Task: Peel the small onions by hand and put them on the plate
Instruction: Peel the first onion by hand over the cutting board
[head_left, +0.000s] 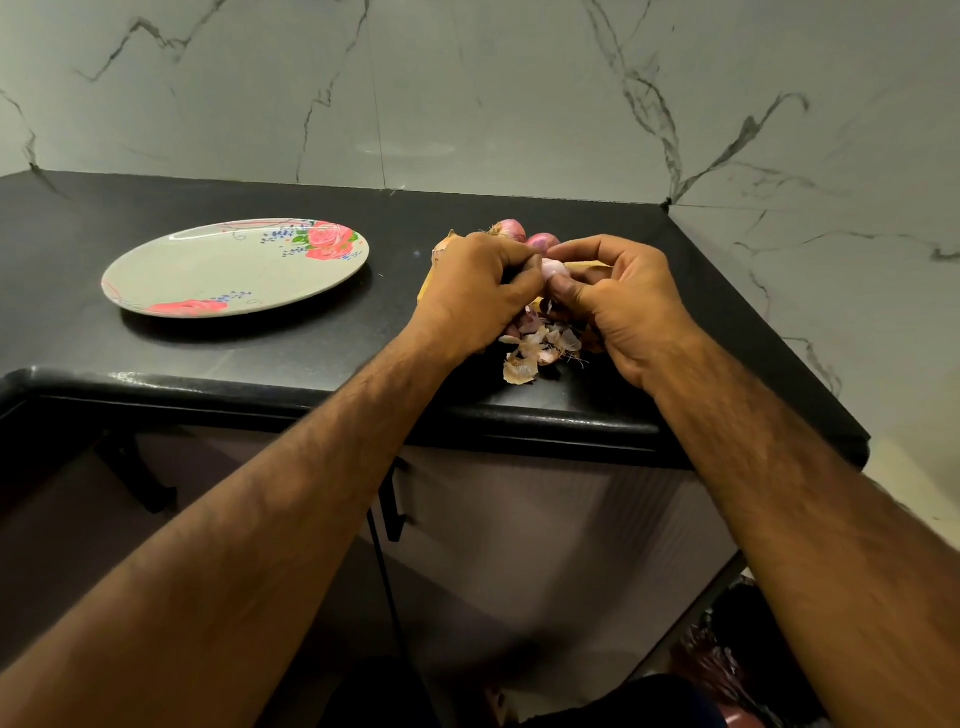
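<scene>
Left hand (483, 291) and right hand (618, 306): both grips are pinched on one small onion (552, 268), held over skin scraps (535, 348) on the tabletop (260, 353); loose skin is best stripped in thin layers, plate (156, 260) well apart leftward.

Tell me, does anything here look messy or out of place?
Only the skins, scattered on the counter near its front edge, below the left hand and right hand, which both hold an onion. That is peeling litter, not a spill. The plate sits flat and bears no onions yet.
</scene>
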